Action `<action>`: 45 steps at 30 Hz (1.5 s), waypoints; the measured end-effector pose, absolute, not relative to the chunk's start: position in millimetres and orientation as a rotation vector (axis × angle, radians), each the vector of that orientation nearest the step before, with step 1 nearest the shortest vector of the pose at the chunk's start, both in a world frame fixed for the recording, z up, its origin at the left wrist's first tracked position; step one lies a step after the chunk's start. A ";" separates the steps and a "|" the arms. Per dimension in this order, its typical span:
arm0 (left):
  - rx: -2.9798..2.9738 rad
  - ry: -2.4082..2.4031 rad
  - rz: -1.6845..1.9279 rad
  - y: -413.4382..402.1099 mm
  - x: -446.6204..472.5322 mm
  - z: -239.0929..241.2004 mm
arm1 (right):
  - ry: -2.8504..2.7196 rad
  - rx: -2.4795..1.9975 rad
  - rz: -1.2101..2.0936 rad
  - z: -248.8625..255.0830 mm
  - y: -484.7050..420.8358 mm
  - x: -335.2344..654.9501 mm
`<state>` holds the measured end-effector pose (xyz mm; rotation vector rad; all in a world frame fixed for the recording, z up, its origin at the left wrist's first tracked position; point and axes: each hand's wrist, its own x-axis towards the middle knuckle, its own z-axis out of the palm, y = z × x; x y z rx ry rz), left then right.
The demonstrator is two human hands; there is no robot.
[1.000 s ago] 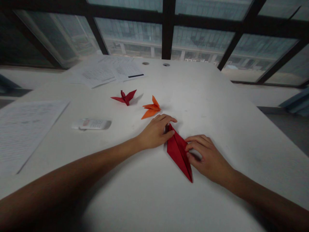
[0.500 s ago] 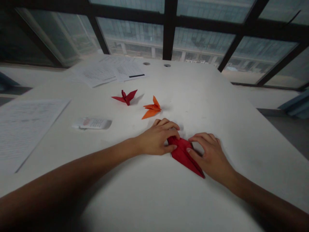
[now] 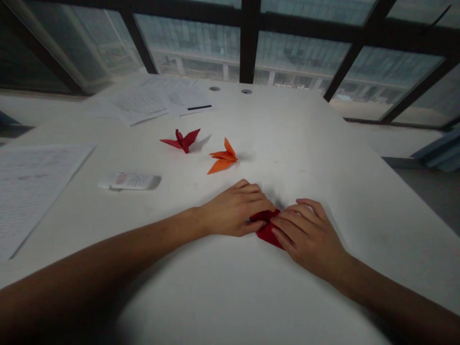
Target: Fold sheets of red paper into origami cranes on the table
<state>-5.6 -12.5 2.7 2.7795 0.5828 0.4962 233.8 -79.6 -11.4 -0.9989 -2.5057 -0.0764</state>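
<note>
- Red folded paper (image 3: pixel 268 231) lies flat on the white counter (image 3: pixel 323 158), mostly covered, pinned for creasing.
- Left hand (image 3: pixel 235 211) and right hand (image 3: pixel 309 235): each grip presses fingertips down on it.
- Beyond: orange crane (image 3: pixel 223 160), red crane (image 3: pixel 182 140), remote (image 3: pixel 129 181), printed sheets (image 3: pixel 39 177).

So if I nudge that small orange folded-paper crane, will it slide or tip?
The small orange folded-paper crane looks very light, so it would likely skid across the smooth white table. Its raised wing probably tips or crumples easily.
</note>
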 end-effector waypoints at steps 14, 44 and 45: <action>2.767 0.536 0.470 -9.2 -7.8 6.0 | -2.486 -1.127 -0.019 -10.1 -85.6 231.2; 2.845 0.976 0.392 -32.6 4.0 1.1 | -2.361 -1.299 0.182 -15.3 -79.9 232.7; 2.871 0.925 0.369 -31.1 3.6 2.0 | -2.369 -1.292 0.180 -14.6 -79.6 233.1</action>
